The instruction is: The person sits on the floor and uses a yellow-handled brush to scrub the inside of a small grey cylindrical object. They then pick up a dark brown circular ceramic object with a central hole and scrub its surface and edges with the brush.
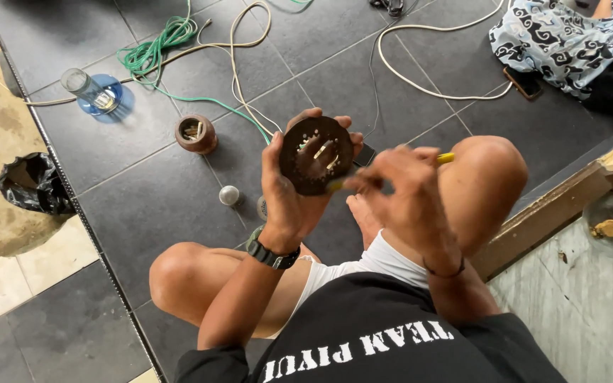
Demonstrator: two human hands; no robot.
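Note:
My left hand [286,186] grips a round, dark brown, rusty disc-shaped part [316,154] with several small holes and pale metal tabs on its face, held up in front of me above my knees. My right hand [400,186] is closed on a yellow-handled tool [445,158]; its tip end reaches toward the lower right edge of the disc. I sit cross-legged on dark grey floor tiles, a watch on my left wrist and a thin band on my right.
On the tiles lie a small brown pot [196,134], a clear glass on a blue lid [94,92], a small silver ball [229,195], green cord [156,50] and white cables [420,85]. A black bag [31,183] lies left. Another person in patterned cloth [562,39] sits top right beside a phone [523,82].

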